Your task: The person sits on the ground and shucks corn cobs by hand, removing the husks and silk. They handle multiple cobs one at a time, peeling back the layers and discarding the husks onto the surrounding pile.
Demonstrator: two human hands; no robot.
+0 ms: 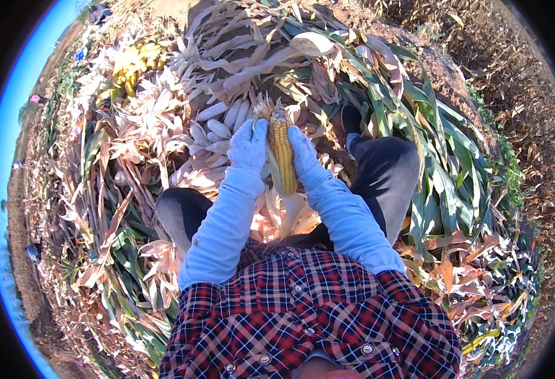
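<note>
A yellow ear of corn (283, 156) stands out between my two gloved hands, its kernels bare over most of its length. My left hand (249, 146), in a pale knit glove, grips the ear's left side near its upper end, where dry husk (261, 112) is bunched. Against the right side presses my right hand (302, 150), gloved the same way, with its thumb towards the tip. One strip of pale husk (292, 211) hangs from the ear's lower end. Several pale ears of corn (218, 128) lie in shade on the ground just beyond my left hand.
Cut corn stalks with dry leaves (258, 61) arch across the ground ahead. Green leaves (448, 156) heap beside my right leg (386, 166). Loose husks (149, 113) and a pile of yellow ears (137, 64) lie at left. People appear small at the far left.
</note>
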